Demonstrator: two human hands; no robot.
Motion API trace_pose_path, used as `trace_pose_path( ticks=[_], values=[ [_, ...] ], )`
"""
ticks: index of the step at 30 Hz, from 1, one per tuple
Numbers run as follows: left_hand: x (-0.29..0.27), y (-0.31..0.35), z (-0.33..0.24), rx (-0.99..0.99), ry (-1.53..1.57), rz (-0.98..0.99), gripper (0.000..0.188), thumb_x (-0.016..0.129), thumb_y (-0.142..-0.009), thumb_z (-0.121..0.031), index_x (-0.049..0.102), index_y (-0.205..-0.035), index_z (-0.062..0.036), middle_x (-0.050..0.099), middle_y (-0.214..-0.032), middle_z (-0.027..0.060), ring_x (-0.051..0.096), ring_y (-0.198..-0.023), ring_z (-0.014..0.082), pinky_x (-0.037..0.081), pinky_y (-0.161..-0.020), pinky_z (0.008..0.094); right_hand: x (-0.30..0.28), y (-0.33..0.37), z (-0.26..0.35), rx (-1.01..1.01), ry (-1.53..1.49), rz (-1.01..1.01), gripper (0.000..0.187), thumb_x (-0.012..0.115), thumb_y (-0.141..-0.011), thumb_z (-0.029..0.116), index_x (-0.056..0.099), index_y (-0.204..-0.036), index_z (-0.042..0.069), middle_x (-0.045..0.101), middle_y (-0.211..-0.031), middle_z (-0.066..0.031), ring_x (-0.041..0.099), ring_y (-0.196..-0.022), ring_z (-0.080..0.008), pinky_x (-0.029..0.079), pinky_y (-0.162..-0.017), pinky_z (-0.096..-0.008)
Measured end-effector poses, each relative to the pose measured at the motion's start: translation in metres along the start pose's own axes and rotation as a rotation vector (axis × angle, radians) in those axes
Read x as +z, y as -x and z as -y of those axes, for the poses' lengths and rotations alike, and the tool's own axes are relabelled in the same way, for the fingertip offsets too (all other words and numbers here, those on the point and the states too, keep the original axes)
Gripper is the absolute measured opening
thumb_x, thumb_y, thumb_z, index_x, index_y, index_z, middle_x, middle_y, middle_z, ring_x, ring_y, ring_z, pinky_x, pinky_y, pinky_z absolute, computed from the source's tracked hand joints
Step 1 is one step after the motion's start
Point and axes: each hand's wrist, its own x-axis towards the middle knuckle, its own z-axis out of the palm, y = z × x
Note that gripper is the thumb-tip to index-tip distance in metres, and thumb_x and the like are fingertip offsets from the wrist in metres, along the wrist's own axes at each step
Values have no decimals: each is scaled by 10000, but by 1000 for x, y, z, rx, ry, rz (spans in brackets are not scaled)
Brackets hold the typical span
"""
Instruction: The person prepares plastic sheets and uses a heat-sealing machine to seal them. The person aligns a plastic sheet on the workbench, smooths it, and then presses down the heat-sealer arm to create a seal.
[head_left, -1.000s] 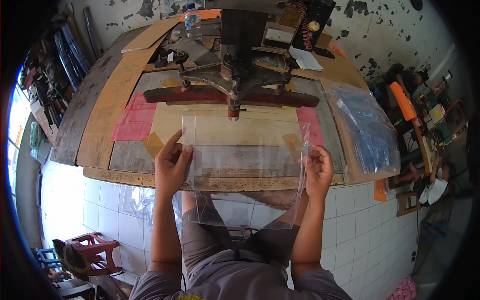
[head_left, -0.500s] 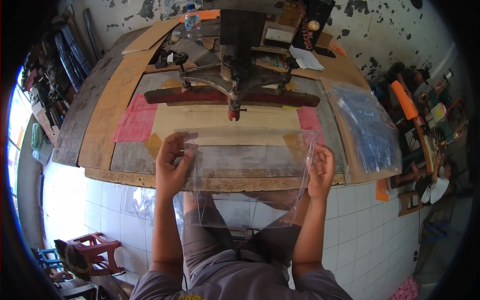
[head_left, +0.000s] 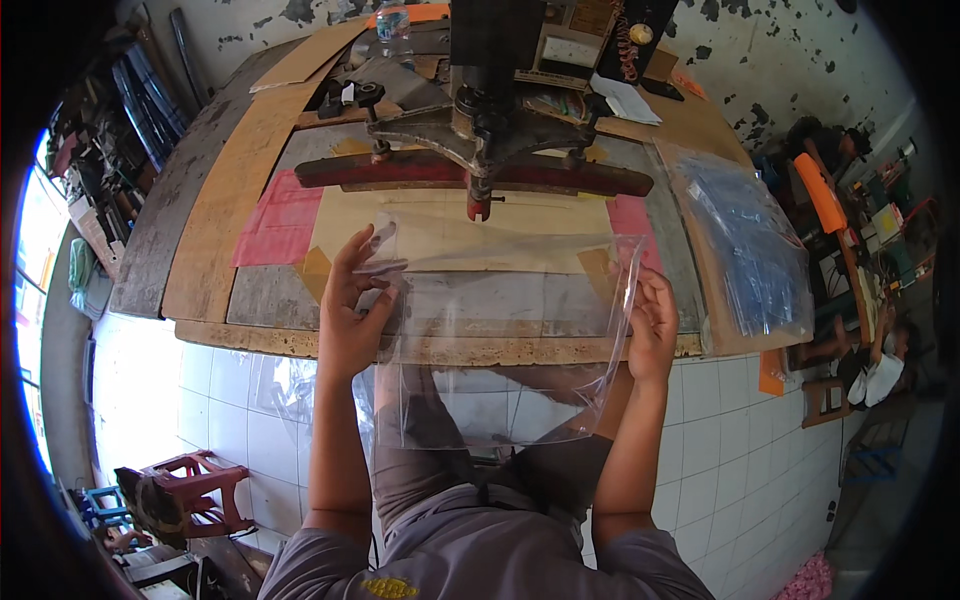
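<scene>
While both hands pinch its sides, a clear plastic bag point(head_left: 500, 340) hangs spread out between them.

The left hand point(head_left: 352, 315) is closed on the bag's left edge, with the thumb and fingers point(head_left: 362, 255) squeezing the plastic near the top corner. The right hand point(head_left: 652, 325) is closed on the bag's right edge in the same way. The top part of the bag lies over the front of the wooden workbench point(head_left: 250, 335), and the bottom part hangs down past the edge, over the person's lap. Just beyond the hands, a dark metal press point(head_left: 480, 150) with a long red bar point(head_left: 420, 172) stands on the bench. Off past the right hand lies a pile of clear bags point(head_left: 750, 250). Beyond the left hand, a pink sheet point(head_left: 275, 220) lies flat on the bench.
</scene>
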Motion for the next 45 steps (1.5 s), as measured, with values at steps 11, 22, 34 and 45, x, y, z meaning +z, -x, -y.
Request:
trace_pose_path(
  ticks=[11,22,34,45],
  values=[
    [-6,4,15,-3,24,33,343,605,-875,156,549,-1158,-30,590,-1391,155,623,-1303,247,460,-1122,401,6,-4,9,20,-152,24,741,787,-913,251,425,-1489,-41,517,-1507,-219,552,-1376,-323,388,-1187,-442],
    [-4,4,17,5,-29,22,283,595,-786,98,563,-1026,-48,656,-1222,121,633,-1230,247,408,-1140,393,-2,5,1,-34,-124,26,671,703,-849,-100,426,-1449,13,548,-1443,-171,597,-1319,-283,480,-1095,-384],
    [-1,3,2,41,-252,90,258,642,-782,22,542,-1014,-29,647,-1077,110,635,-1031,236,482,-982,341,-3,3,-2,-76,-107,1,473,653,-875,-177,470,-1257,34,593,-1404,-202,650,-1250,-289,521,-1060,-395],
    [-2,2,4,60,-315,113,327,731,-849,-74,601,-1145,-26,739,-1051,113,700,-1030,213,524,-934,359,-6,2,-7,-73,-125,17,401,640,-889,-160,507,-1218,28,656,-1208,-119,687,-1120,-214,527,-988,-340]
  ],
)
